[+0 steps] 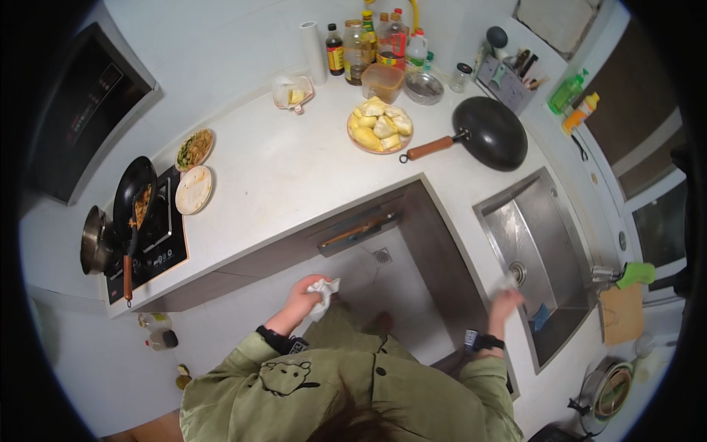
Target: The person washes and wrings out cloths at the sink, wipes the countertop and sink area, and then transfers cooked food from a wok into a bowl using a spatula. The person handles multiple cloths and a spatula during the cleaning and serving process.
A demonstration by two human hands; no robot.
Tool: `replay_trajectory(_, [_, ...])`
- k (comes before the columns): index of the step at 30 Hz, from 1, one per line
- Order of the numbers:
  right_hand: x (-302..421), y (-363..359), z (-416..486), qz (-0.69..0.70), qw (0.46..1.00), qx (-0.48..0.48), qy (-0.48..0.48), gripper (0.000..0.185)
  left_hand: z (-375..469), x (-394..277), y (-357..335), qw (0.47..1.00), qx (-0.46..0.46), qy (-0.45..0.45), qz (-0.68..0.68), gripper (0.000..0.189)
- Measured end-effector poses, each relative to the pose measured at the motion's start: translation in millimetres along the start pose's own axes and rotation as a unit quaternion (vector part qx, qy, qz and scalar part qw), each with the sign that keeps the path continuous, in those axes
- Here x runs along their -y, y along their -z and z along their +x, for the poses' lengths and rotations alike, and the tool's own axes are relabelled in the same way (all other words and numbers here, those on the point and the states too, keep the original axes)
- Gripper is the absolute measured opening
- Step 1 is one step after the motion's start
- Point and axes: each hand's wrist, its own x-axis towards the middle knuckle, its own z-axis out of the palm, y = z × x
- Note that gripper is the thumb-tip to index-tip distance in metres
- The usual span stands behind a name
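Note:
My left hand (302, 301) is closed around a crumpled white tissue (325, 295), in front of my body and over the floor. My right hand (502, 310) is above the counter strip at the near side of the steel sink (533, 243). It is blurred by motion, and a pale smear shows at its fingertips. Whether it holds something there cannot be made out. The sink's drain (517, 273) and a blue piece of cloth or sponge (540, 317) lie just beyond that hand.
On the white counter (265, 171) are a plate of durian pieces (381, 127), an upturned black pan (490, 133), a dish of food (194, 149) and a soiled plate (194, 190). A wok (132, 185) with food sits on the cooktop (171, 243). Several bottles (359, 50) line the wall.

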Motion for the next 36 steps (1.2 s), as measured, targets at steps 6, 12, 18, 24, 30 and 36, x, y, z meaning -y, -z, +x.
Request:
replay_trajectory(6, [321, -58, 47, 0.289, 0.927, 0.126, 0.202, 0.025, -30, 1, 97, 0.986, -0.164, -0.022, -0.017, 0.046])
replay_trajectory(12, [498, -141, 31, 0.075, 0.944, 0.210, 0.245, 0.040, -77, 23, 204, 0.945, -0.319, -0.049, -0.057, 0.048])
replay_trajectory(18, [641, -146, -103, 0.234, 0.830, 0.300, 0.408, 0.046, -93, 41, 258, 0.915, -0.380, -0.015, -0.138, 0.048])
replay_trajectory(24, [642, -134, -62, 0.084, 0.818, 0.350, 0.449, 0.043, -74, 30, 280, 0.909, -0.385, -0.033, -0.158, 0.047])
replay_trajectory(30, [596, -164, 21, -0.185, 0.901, 0.293, 0.261, 0.047, -55, 28, 279, 0.896, -0.402, -0.028, -0.184, 0.047])
replay_trajectory(36, [667, -228, 72, -0.254, 0.857, 0.362, 0.266, 0.037, -43, 21, 272, 0.890, -0.419, -0.021, -0.178, 0.046])
